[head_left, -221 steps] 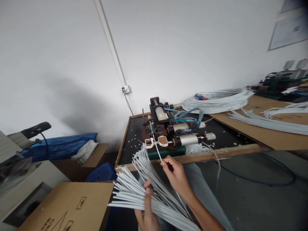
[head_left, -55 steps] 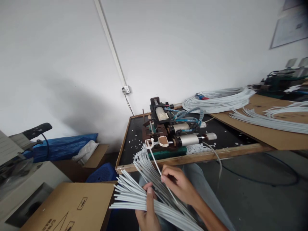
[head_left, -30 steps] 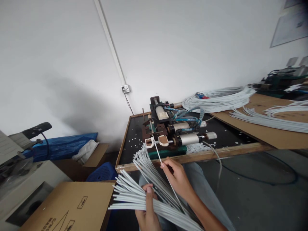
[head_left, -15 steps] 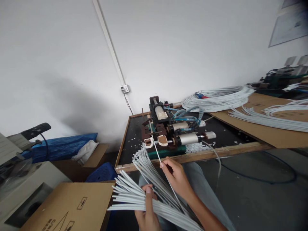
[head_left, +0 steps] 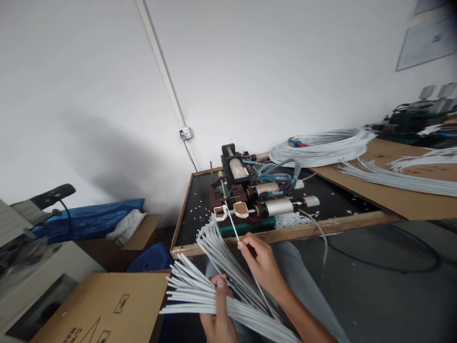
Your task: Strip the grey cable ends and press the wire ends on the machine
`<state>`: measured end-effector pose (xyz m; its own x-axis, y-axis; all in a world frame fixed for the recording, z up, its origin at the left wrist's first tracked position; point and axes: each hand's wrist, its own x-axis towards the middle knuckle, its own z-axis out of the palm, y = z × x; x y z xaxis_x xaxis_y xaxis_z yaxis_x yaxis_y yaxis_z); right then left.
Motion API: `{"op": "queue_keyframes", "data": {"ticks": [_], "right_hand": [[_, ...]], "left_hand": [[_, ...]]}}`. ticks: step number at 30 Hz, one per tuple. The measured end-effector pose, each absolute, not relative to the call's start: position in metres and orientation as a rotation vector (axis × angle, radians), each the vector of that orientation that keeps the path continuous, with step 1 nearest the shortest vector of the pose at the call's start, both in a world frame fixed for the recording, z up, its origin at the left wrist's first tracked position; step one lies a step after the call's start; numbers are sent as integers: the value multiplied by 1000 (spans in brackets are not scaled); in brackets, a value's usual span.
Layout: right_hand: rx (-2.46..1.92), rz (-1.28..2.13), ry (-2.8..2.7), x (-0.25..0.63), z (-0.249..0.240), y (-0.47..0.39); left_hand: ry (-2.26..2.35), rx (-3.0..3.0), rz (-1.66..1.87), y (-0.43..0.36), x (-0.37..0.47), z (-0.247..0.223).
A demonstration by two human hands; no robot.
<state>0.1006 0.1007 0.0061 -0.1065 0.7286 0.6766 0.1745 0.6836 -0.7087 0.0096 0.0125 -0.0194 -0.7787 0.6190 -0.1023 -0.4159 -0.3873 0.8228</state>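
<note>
My left hand (head_left: pixel 219 312) is closed around a bundle of white wires (head_left: pixel 191 295), whose cut ends fan out to the left. Between the thumb and fingers of my right hand (head_left: pixel 260 259) is a single white wire (head_left: pixel 233 226). Its far end reaches up between the two pale jaws of a stripping machine (head_left: pixel 241 209) with metal air cylinders; the tip is hidden among the machine's parts. A second bunch of white wires (head_left: pixel 217 243) hangs over the table edge, just beyond my left hand and beside the machine's green base.
The black tabletop (head_left: pixel 189 224) has a raised wooden rim and scattered white scraps. Coiled white wires (head_left: pixel 321 147) and a cardboard sheet (head_left: pixel 385 190) lie to the right. At left stand a cardboard box (head_left: pixel 96 305), a blue basket (head_left: pixel 152 257) and a pale machine housing (head_left: pixel 53 276).
Both hands, the held wire and the bundle look the same as half a second ago. Only the camera's view has shifted very slightly.
</note>
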Motion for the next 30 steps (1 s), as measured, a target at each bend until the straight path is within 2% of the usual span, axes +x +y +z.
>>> {"op": "queue_keyframes", "data": {"ticks": [15, 18, 23, 27, 30], "right_hand": [[-615, 596, -1692, 102, 20, 84], [-538, 681, -1840, 101, 27, 74], [-659, 771, -2093, 99, 26, 77], [-462, 1031, -2151, 102, 22, 81], [-441, 1079, -2143, 105, 23, 81]], "left_hand": [[1139, 405, 2157, 8, 12, -4], [1084, 421, 2177, 5, 14, 2], [1184, 372, 2183, 3, 14, 2], [1299, 379, 2166, 5, 12, 1], [1341, 392, 2173, 4, 12, 2]]}}
